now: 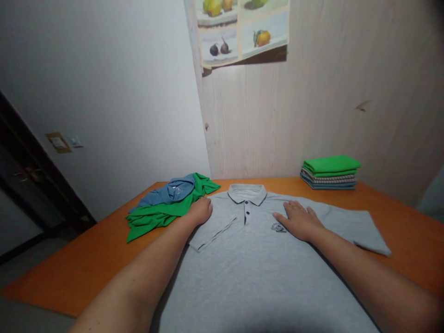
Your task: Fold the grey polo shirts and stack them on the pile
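Observation:
A light grey polo shirt lies front up, its collar at the far end and two dark buttons below it. Its left-side sleeve is folded inward over the body, while the right-side sleeve stretches out across the table. My left hand is closed at the shirt's left shoulder, by the folded sleeve, with its fingers curled and the fingertips hidden. Flat on the right side of the chest rests my right hand, fingers apart, beside a small dark printed emblem.
On the orange table, a loose heap of green cloth and blue cloth lies left of the shirt. A neat stack of folded clothes, green on top, sits at the back right. Behind is a wall with a fruit poster.

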Demonstrator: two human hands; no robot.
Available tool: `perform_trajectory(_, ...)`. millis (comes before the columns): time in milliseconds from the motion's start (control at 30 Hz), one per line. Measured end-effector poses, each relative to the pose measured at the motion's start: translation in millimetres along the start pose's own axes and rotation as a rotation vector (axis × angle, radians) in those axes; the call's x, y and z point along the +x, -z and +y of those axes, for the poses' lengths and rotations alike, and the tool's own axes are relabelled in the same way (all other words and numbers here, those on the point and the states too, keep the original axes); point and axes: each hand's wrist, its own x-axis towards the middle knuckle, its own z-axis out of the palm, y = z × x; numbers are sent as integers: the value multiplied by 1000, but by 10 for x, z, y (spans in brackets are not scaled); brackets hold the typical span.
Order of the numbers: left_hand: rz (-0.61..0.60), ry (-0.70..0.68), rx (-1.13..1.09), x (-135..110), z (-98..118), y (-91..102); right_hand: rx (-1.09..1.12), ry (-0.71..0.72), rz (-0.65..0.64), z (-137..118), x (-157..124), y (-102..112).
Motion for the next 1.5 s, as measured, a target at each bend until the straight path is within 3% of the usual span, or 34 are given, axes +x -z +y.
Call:
perform_trajectory(233, -85, 17, 17, 8, -32, -88, 3, 0, -5, 1, 8, 5)
perform_trajectory(433, -97, -6, -4, -23, -8, 0, 4, 3, -17, 14, 7, 7)
perform_trajectory(600, -48, -40, -37, -340, 22, 68, 4, -3, -18, 23, 23, -3)
perform_trajectory(733, -112, -51, -70, -627, 17, 33, 3, 0, -25, 22, 26, 10)
perform_trajectory(900, -161, -32, -75, -691, 12, 58, 1, 5, -28, 14, 7, 45)
perform_trajectory(1067, -153, 4, -51, -670, 186, 204, -5, 1, -31, -7, -10, 73)
perform_trajectory(1200, -94, -29, -43, -739, 409, 202, -4, -9, -37, -9, 6, 64)
perform_trajectory(1367, -165, -39, -75, -813, 493, 104, -3, -3, -44, 6, 26, 40)
perform_trajectory(1500, -232, -27, -81, -776, 515, 164, -5, -1, -41, 4, 20, 43)
